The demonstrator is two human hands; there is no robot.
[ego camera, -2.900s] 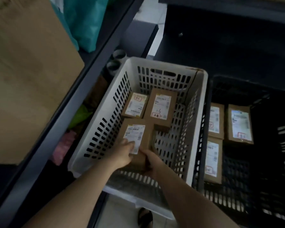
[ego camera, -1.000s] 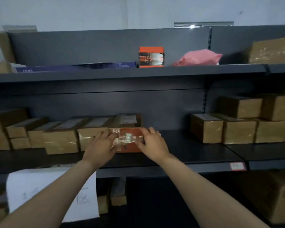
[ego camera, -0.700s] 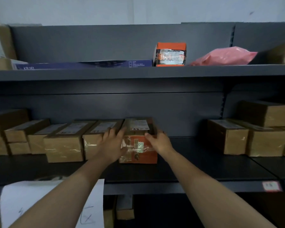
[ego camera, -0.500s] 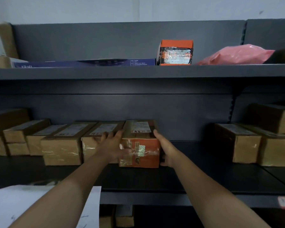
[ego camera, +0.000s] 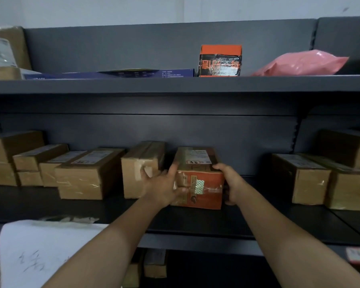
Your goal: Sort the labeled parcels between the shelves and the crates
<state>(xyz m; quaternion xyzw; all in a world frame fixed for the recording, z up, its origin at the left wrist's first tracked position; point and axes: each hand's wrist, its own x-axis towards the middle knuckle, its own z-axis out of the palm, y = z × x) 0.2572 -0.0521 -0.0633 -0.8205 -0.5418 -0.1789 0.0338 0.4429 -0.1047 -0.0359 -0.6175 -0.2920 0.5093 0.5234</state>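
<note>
A taped parcel with an orange front and a white label on top [ego camera: 197, 179] stands on the middle shelf [ego camera: 195, 223]. My left hand [ego camera: 164, 188] grips its left side, thumb across the front and fingers along the left edge. My right hand [ego camera: 230, 183] holds its right side, fingers curled round the far corner. Left of the parcel, a small gap away, stands a brown box [ego camera: 141, 171], the end of a row of labeled brown boxes [ego camera: 81, 175].
More brown boxes [ego camera: 312, 181] sit at the right of the middle shelf. The upper shelf [ego camera: 175, 84] carries an orange and black carton [ego camera: 219, 61], a pink bag [ego camera: 299, 63] and a flat blue box [ego camera: 112, 73]. A white handwritten sheet [ego camera: 46, 252] hangs at lower left.
Between the earliest frame and now I went from the white crate to the shelf. Over the last second both hands slid the orange-fronted parcel rightwards, opening a gap from the neighbouring box.
</note>
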